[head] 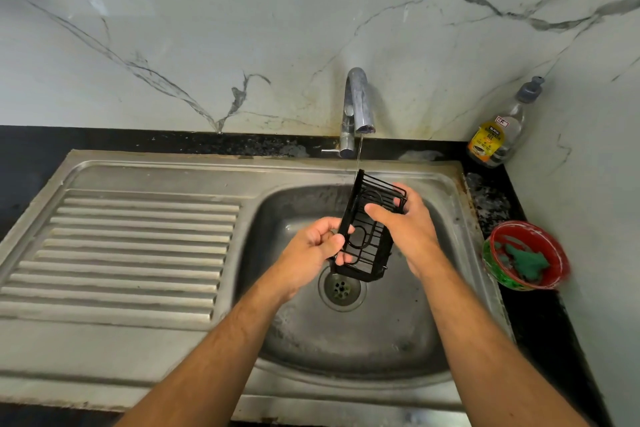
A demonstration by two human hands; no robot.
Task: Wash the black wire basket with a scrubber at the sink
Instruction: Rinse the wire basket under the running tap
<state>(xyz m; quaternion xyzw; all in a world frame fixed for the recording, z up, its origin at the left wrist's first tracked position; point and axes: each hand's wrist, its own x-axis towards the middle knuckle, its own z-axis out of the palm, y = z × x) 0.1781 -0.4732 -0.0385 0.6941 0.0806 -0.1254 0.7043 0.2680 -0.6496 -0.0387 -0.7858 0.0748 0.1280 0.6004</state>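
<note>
The black wire basket (367, 239) hangs tilted over the steel sink (294, 333), its upper end under a thin stream of water from the tap (356, 104). My left hand (311, 253) grips its lower left edge, fingers curled around the frame. My right hand (408, 222) holds the upper right side, thumb across the wires. The green scrubber (526, 260) lies in a red and green bowl (498, 277) on the counter to the right, apart from both hands.
A ribbed steel drainboard (131, 253) lies left of the basin. The drain (342, 289) sits below the basket. A dish gel bottle (498, 132) stands in the back right corner against the marble wall. Black counter (554, 340) runs along the right side.
</note>
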